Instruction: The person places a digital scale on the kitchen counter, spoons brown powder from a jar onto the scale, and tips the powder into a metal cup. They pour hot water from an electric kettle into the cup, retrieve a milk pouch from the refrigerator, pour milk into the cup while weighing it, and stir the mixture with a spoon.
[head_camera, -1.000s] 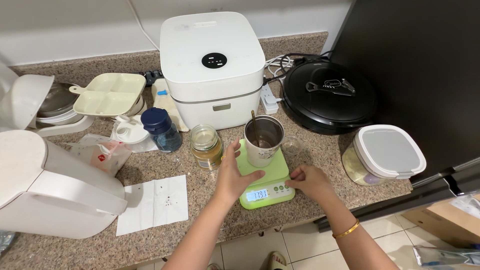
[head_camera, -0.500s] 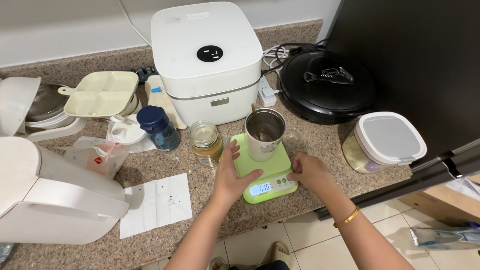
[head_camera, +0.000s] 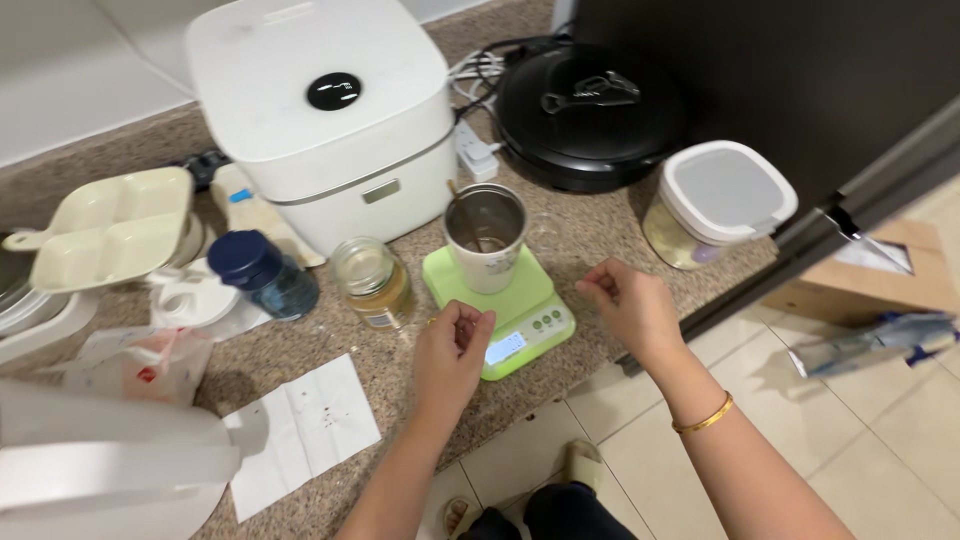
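**Both hands off the green scale**

My left hand (head_camera: 452, 352) hovers just beside the green kitchen scale (head_camera: 500, 305), fingers loosely curled, holding nothing. My right hand (head_camera: 628, 305) hangs near its other edge, fingers bent, also empty. The metal cup (head_camera: 486, 238) (a spoon (head_camera: 462, 203) inside) stands upright on the scale, beside the glass jar (head_camera: 373, 281).

light: bright, even, indoor | shadows: soft | blur: slight motion | edges: wide-angle bend

white cooker (head_camera: 320, 120) — black round appliance (head_camera: 590, 115) beside it
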